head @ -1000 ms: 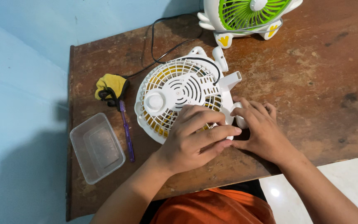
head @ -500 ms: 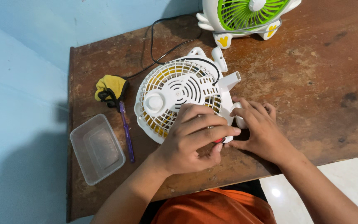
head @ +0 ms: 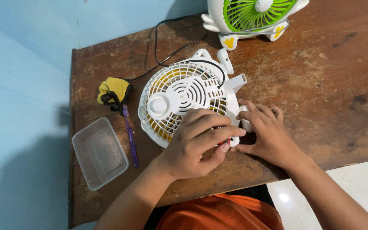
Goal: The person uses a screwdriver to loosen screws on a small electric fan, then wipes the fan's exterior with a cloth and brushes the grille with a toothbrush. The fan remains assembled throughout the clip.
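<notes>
A white table fan (head: 179,91) with yellow blades lies grille-up on a worn wooden table (head: 320,85). My left hand (head: 196,145) rests on the fan's near rim. Its fingers are curled around a small red-handled tool (head: 225,142), of which only a sliver shows under the fingertips. My right hand (head: 269,134) lies beside it, with the fingers laid over the fan's white foot (head: 244,123) at the right. The tool's tip is hidden by my fingers.
A second fan, white with a green grille (head: 252,15), stands at the table's far edge. A black cord (head: 167,51) runs from the white fan to the back. A yellow glove (head: 113,89), a purple brush (head: 130,134) and a clear plastic box (head: 100,152) lie left.
My left hand's fingers have curled in from flat, and the red tool now shows beneath them. My right hand and the fan have stayed put.
</notes>
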